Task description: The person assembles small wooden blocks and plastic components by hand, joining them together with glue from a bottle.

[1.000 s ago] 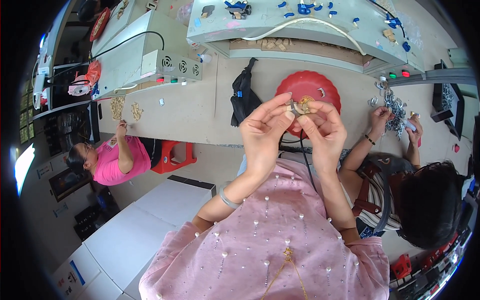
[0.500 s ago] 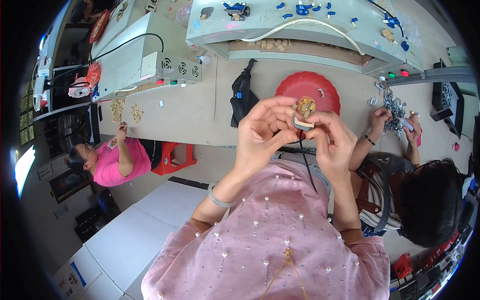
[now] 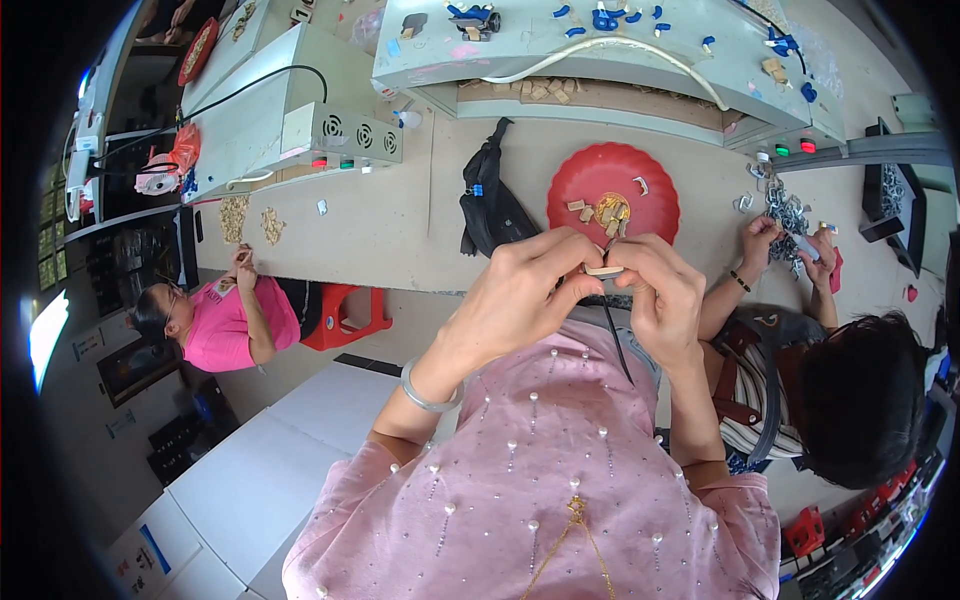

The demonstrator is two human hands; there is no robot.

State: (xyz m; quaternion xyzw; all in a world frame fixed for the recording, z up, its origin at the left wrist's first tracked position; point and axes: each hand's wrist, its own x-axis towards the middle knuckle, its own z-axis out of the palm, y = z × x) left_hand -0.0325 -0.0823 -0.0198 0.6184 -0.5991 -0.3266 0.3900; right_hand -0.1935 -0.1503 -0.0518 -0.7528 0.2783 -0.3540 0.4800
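My left hand (image 3: 535,292) and my right hand (image 3: 662,293) meet in front of my chest. Both pinch a small tan piece with a dark edge (image 3: 603,271) between thumbs and fingers; its exact kind is unclear, and fingertips cover its ends. Just beyond my fingers lies a red scalloped plate (image 3: 660,215) with a gold pattern in its middle. Several small tan blocks (image 3: 577,206) rest on it, and a pale U-shaped piece (image 3: 641,186) lies toward its far side. Below my hands a black cord (image 3: 615,345) hangs down; where it starts is hidden.
A black folded umbrella-like bundle (image 3: 490,200) lies left of the plate. Beyond stands a pale green machine (image 3: 560,50) with blue clamps and a white hose. At right a co-worker's hands (image 3: 765,240) handle metal pieces (image 3: 790,215). Another person in pink (image 3: 235,325) sits at left.
My left hand has turned from palm showing to back of the hand up. The held piece has tilted and come slightly nearer to me, uncovering more of the plate and its blocks.
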